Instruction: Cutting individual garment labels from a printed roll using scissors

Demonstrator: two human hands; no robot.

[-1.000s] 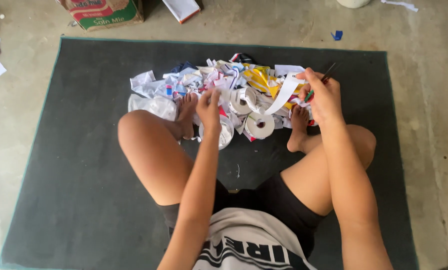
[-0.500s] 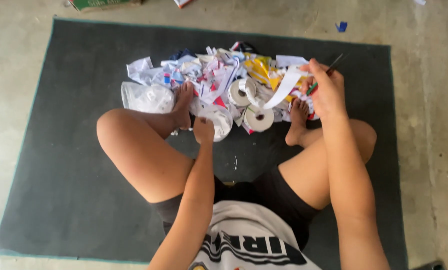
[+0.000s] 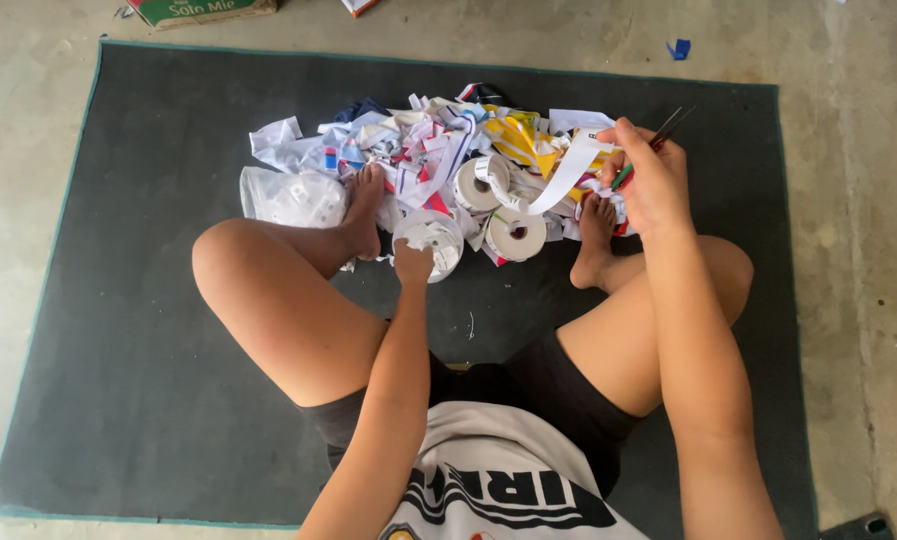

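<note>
Dk grey mat (image 3: pixel 148 330); white tape rolls (image 3: pixel 516 236); multicolour scrap pile (image 3: pixel 438 140).

A dark grey mat (image 3: pixel 148 400) with a thin green edge lies flat on a bare concrete floor (image 3: pixel 858 250). Toward its far side sits a heap of paper scraps (image 3: pixel 418 150), white with bits of red, blue and yellow, with rolls of white tape (image 3: pixel 515 236) and a clear plastic bag (image 3: pixel 290 197) among them. On the floor beyond the mat are a cardboard box (image 3: pixel 203 10) and a small blue scrap (image 3: pixel 678 48).
</note>
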